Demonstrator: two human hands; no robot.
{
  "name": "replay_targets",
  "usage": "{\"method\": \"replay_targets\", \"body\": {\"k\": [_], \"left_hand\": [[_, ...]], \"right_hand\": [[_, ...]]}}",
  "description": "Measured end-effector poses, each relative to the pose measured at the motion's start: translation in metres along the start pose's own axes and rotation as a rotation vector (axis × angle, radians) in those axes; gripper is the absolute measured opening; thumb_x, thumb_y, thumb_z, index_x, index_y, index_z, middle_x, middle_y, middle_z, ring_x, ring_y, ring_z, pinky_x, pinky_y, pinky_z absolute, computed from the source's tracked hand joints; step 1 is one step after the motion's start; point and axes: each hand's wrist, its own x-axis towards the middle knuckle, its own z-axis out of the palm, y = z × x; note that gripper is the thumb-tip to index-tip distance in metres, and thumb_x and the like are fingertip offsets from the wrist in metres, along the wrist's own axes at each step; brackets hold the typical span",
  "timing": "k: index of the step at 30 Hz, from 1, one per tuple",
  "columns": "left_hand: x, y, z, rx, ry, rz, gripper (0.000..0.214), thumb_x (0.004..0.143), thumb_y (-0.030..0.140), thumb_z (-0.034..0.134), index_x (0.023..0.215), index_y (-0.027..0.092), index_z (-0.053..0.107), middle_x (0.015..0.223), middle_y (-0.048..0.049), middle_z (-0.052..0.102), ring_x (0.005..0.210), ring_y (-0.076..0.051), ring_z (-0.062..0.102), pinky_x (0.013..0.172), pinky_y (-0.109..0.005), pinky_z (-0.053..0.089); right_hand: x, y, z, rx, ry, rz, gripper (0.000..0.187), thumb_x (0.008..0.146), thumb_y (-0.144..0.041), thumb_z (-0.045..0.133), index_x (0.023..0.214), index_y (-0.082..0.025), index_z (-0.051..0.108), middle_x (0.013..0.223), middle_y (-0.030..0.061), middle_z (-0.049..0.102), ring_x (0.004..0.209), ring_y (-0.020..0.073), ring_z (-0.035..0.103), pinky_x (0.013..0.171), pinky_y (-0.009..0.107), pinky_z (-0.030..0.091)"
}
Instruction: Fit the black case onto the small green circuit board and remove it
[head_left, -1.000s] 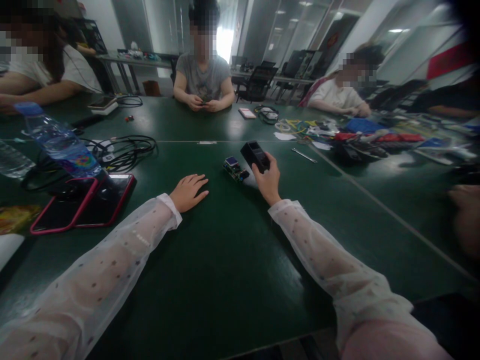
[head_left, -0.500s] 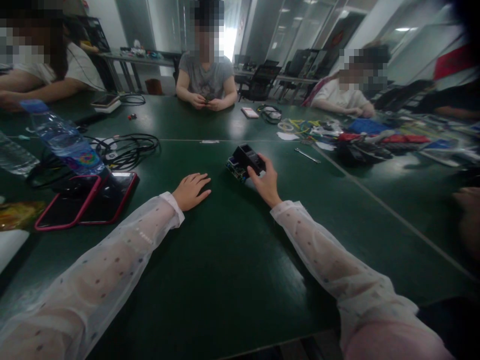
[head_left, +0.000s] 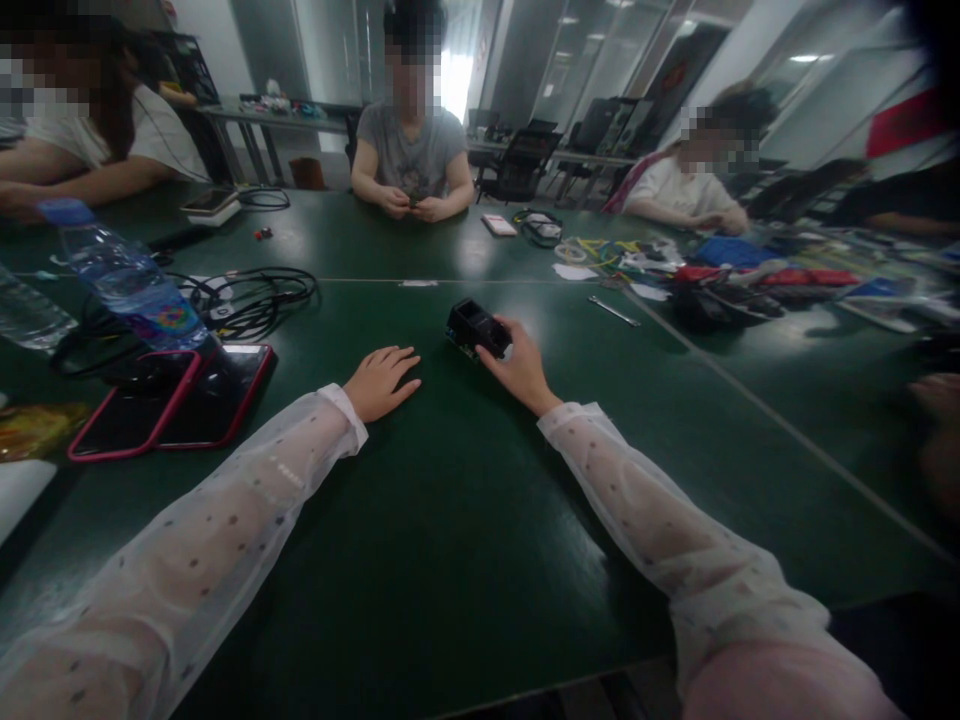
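My right hand [head_left: 519,366] grips a small black boxy device [head_left: 477,328] by its right end, thumb on the near side. Bits of what looks like a circuit board show along the device's lower left edge; the palm and fingers hide its right end. To the left, my left hand [head_left: 382,382] lies flat on the dark green table [head_left: 450,520], fingers spread, holding nothing. A gap of bare table separates it from the device.
Two phones in red cases [head_left: 217,400], a tilted water bottle [head_left: 127,275] and coiled black cables [head_left: 277,300] are at left. A wrench [head_left: 613,311] lies right of the device. Beyond it sits a pile of wires and tools [head_left: 739,280]. Several people sit around the table.
My right hand has shifted slightly left, and the black device in it has turned and tipped, showing less of its circuit-board side. My left hand has stayed in place.
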Motion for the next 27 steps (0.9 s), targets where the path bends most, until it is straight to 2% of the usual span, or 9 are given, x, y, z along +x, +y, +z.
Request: {"method": "replay_targets", "body": {"k": [5,9,14,19,23,27], "left_hand": [[0.0,0.002,-0.001,0.024,0.0,-0.008,0.056,0.102,0.048,0.035,0.146,0.016,0.042,0.154,-0.0104,0.039,0.141,-0.031,0.032,0.115,-0.049,0.027],[0.0,0.001,0.001,0.021,0.001,-0.008,0.056,0.102,0.05,0.033,0.147,0.018,0.042,0.155,-0.0093,0.038,0.142,-0.03,0.032,0.115,-0.048,0.027],[0.0,0.0,0.001,0.016,0.001,0.002,0.057,0.102,0.05,0.032,0.147,0.017,0.042,0.155,-0.0097,0.038,0.142,-0.03,0.031,0.115,-0.049,0.026],[0.0,0.002,-0.002,0.012,-0.011,-0.011,0.057,0.102,0.049,0.032,0.147,0.017,0.041,0.155,-0.0097,0.038,0.143,-0.03,0.031,0.115,-0.049,0.026],[0.0,0.003,-0.003,0.011,-0.016,-0.017,0.057,0.101,0.051,0.032,0.147,0.018,0.041,0.155,-0.0092,0.038,0.143,-0.03,0.031,0.115,-0.049,0.027],[0.0,0.004,-0.004,0.01,-0.026,-0.022,0.057,0.101,0.05,0.032,0.148,0.017,0.04,0.155,-0.0094,0.037,0.143,-0.03,0.03,0.116,-0.05,0.026]], "right_hand": [[0.0,0.007,0.006,-0.058,-0.18,-0.045,0.064,0.084,-0.049,0.062,0.135,-0.015,0.044,0.124,0.0178,0.061,0.111,0.0331,0.059,0.096,0.05,0.049],[0.001,0.01,0.008,-0.051,-0.194,-0.041,0.07,0.085,-0.059,0.058,0.136,-0.013,0.043,0.127,0.0203,0.058,0.113,0.0346,0.057,0.097,0.051,0.047],[0.002,0.013,0.008,0.017,-0.205,0.009,0.06,0.094,-0.062,0.038,0.131,-0.016,0.049,0.125,0.0185,0.06,0.114,0.0323,0.055,0.1,0.051,0.044],[0.002,0.008,0.005,0.075,-0.201,-0.003,0.053,0.09,-0.059,0.049,0.127,-0.021,0.051,0.122,0.0142,0.061,0.11,0.0317,0.057,0.097,0.051,0.046],[0.001,0.001,-0.001,0.173,-0.264,-0.04,0.051,0.089,-0.053,0.056,0.131,-0.025,0.047,0.124,0.0109,0.06,0.11,0.0297,0.059,0.096,0.048,0.047],[0.003,0.003,-0.005,0.328,-0.32,0.017,0.053,0.085,-0.05,0.063,0.131,-0.029,0.048,0.127,0.0081,0.058,0.113,0.0283,0.059,0.097,0.047,0.047]]}}
